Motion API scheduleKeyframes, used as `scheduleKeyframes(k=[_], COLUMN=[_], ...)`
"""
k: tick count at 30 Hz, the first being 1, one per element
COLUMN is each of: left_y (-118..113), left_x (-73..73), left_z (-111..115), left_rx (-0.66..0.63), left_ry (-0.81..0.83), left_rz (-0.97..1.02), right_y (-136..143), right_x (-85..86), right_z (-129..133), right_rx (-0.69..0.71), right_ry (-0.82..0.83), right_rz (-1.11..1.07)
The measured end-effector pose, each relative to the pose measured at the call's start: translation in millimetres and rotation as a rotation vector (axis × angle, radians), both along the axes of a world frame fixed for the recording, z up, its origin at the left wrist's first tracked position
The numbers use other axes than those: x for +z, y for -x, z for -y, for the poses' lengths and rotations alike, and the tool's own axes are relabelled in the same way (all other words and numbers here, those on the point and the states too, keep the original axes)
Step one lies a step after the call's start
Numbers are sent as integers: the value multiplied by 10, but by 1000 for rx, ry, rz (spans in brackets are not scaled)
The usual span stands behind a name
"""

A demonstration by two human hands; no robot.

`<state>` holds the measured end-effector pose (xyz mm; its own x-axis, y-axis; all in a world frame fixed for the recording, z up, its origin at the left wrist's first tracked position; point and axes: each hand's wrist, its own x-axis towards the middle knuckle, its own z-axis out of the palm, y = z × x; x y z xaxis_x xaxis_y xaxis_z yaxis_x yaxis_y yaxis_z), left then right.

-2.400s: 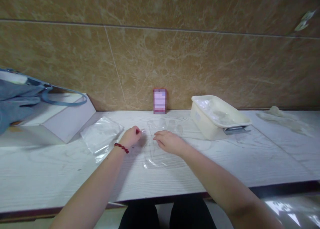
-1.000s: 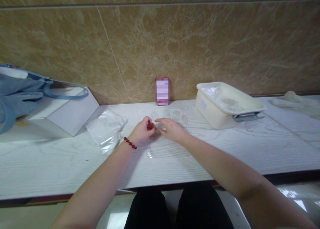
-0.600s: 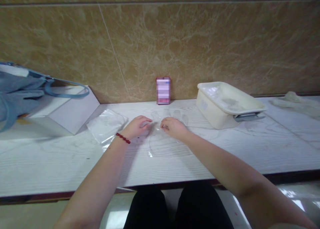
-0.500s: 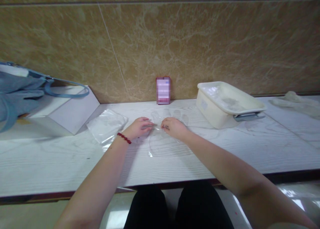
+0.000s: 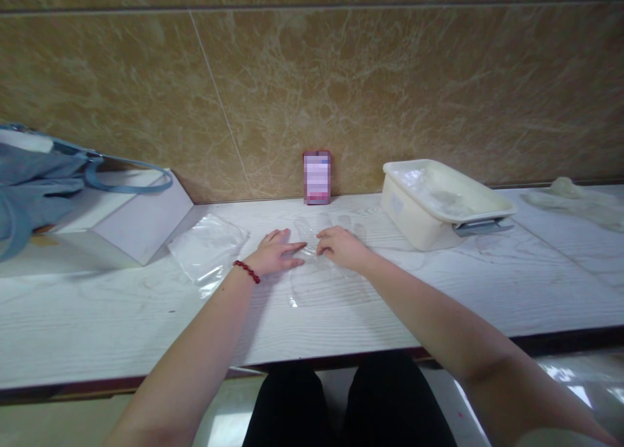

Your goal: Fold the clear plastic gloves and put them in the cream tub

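A clear disposable plastic glove [image 5: 324, 284] lies spread on the white wood-grain table, its finger ends pointing toward the wall. At its left edge is my left hand [image 5: 277, 253], open, the fingers spread and the fingertips touching or just over the film. My right hand [image 5: 344, 248] rests over the glove's finger part, fingers bent and a little apart, with no film visibly pinched. It covers some of the glove's fingers. Left of my left hand lies a flat stack of clear plastic film [image 5: 209, 242], perhaps more gloves.
A phone [image 5: 316, 178] with a blurred screen leans against the marbled wall. To the right stands a cream plastic bin [image 5: 414, 219] holding clear plastic; beyond it lies crumpled translucent plastic [image 5: 575, 200]. On the left are a white box [image 5: 141, 223] and a blue bag [image 5: 39, 184].
My left hand has spread its fingers and moved slightly right and down. My right hand's fingers have loosened over the glove. The glove has hardly shifted.
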<state>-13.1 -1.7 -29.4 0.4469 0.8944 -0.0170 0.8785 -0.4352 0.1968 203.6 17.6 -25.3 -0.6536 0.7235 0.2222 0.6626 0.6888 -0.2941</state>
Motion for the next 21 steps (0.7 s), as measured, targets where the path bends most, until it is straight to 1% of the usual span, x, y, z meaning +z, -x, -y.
scheduleKeyframes(k=[5, 9, 15, 21], left_y=[37, 45, 36, 31], left_x=[4, 3, 16, 22], left_z=[-17, -16, -11, -8], left_rx=[55, 63, 93, 131], left_ry=[45, 56, 69, 102], left_rz=[-32, -48, -54, -61], right_y=[-68, -87, -129, -179], right_x=[73, 76, 24, 70], right_z=[-36, -54, -124, -127], right_rx=[35, 30, -5, -19], right_ry=[-40, -67, -3, 44], right_rz=[11, 8, 21, 72])
